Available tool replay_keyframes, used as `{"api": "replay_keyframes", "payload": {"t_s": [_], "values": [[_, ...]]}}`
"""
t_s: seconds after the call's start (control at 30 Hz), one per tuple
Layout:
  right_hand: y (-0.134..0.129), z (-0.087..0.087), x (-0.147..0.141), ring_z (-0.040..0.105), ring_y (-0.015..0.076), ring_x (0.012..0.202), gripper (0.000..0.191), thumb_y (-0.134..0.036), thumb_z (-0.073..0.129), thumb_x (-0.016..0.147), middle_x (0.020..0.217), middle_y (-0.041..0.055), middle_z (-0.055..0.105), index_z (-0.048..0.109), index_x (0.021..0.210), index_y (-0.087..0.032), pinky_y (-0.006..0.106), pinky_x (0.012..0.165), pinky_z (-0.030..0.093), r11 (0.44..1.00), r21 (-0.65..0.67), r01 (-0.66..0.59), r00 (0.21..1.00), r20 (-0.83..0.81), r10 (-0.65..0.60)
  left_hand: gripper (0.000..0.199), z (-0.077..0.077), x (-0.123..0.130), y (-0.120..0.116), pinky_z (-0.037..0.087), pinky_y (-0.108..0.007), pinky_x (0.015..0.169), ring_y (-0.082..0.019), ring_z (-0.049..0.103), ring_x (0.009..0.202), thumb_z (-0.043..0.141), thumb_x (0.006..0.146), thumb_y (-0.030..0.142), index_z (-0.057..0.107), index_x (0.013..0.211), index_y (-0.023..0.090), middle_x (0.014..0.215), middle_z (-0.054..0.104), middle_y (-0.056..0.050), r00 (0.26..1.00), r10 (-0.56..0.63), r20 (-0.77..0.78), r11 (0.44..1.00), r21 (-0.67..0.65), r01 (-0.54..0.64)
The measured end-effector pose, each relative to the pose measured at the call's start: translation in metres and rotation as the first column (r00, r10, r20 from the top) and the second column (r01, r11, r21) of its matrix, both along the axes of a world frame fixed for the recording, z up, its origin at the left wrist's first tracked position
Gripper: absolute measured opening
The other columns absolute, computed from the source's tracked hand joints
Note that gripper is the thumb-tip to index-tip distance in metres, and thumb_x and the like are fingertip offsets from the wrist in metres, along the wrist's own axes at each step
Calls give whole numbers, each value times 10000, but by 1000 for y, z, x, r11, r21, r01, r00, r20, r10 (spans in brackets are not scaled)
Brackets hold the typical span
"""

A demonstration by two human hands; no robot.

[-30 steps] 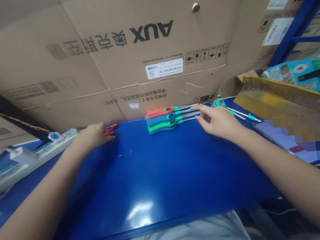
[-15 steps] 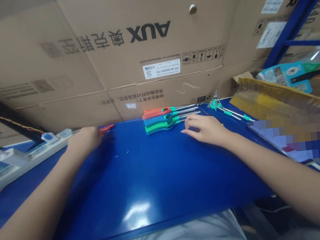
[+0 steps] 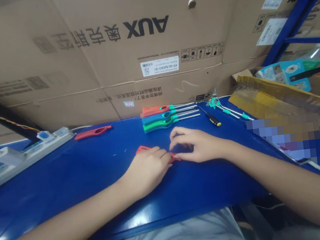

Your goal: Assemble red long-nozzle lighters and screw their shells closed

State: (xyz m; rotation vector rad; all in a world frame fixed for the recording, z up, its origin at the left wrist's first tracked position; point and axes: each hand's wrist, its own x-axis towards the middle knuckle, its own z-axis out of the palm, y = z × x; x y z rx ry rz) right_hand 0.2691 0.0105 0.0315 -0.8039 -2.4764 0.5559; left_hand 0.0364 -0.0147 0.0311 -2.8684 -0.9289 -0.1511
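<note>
Head view: A person's left hand (image 3: pixel 146 169) grasps a red plastic lighter handle (image 3: pixel 143 149) over a blue tabletop (image 3: pixel 76 172), the piece's two ends showing past the closed fingers. The right hand (image 3: pixel 199 144) bends inward at the handle's right end, thumb and forefinger curled close to it; whether they pinch it or merely touch it cannot be told. Just beyond both hands lies a cluster of utility lighters (image 3: pixel 156 117) in red, blue and green, silver barrels pointing right. A second red handle (image 3: pixel 92 133) lies beyond and left of the left hand, near a white power strip (image 3: pixel 49 147). Beyond the right hand rests a black-and-yellow screwdriver (image 3: pixel 214 120), with green-fitted metal rods (image 3: pixel 233 114) farther right.
</note>
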Motion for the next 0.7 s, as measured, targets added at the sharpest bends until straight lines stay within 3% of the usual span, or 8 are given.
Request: {"api": "replay_keyframes", "payload": {"t_s": [0.13, 0.27, 0.37, 0.43, 0.53, 0.7], "values": [[0, 2, 3, 570, 123, 846, 47, -198, 639, 883, 1043, 11, 585, 638, 930, -203, 255, 752, 444, 992, -115, -51, 991, 116, 64, 233, -10, 10, 10, 488, -355, 757, -227, 603, 851, 508, 1026, 286, 694, 946, 170, 918, 718, -47, 992, -79, 93, 996, -19, 81], [7, 3, 13, 562, 128, 834, 55, -206, 632, 899, 1059, 12, 588, 653, 950, -210, 258, 720, 418, 988, -152, -8, 972, 229, 43, 180, -11, 8, 16, 492, -393, 837, -252, 606, 998, 614, 977, 358, 695, 1068, 225, 1078, 724, -35, 979, -27, 203, 995, -89, 46], [10, 6, 19, 558, 129, 796, 38, -213, 625, 913, 1043, 11, 601, 658, 933, -214, 264, 689, 392, 992, -114, 51, 954, 301, -15, 486, -13, -2, 21, 464, -440, 1038, -278, 549, 1261, 688, 925, 376, 557, 1371, 237, 1394, 608, -89, 946, 52, 319, 988, -152, -3], [10, 9, 22, 554, 123, 769, 24, -217, 635, 914, 1034, 8, 605, 654, 902, -210, 262, 676, 382, 993, -98, 70, 949, 312, -36, 654, -17, -10, 28, 414, -469, 1133, -293, 492, 1364, 679, 921, 416, 430, 1499, 240, 1494, 526, -118, 920, 125, 372, 977, -207, -49], [10, 12, 24, 547, 121, 753, 37, -203, 650, 903, 1032, 12, 606, 635, 868, -203, 257, 658, 377, 993, -86, 79, 949, 311, -49, 675, -28, -22, 42, 439, -497, 1118, -305, 542, 1323, 643, 923, 478, 424, 1512, 233, 1432, 583, -128, 872, 236, 429, 945, -309, -104], [15, 12, 27, 555, 147, 797, 143, -294, 706, 891, 972, 18, 606, 609, 840, -202, 265, 683, 385, 994, 6, 110, 940, 325, -106, 526, -39, -29, 53, 499, -470, 1039, -282, 637, 1153, 672, 902, 458, 602, 1347, 188, 1235, 688, -121, 813, 274, 514, 926, -371, -78]]}}
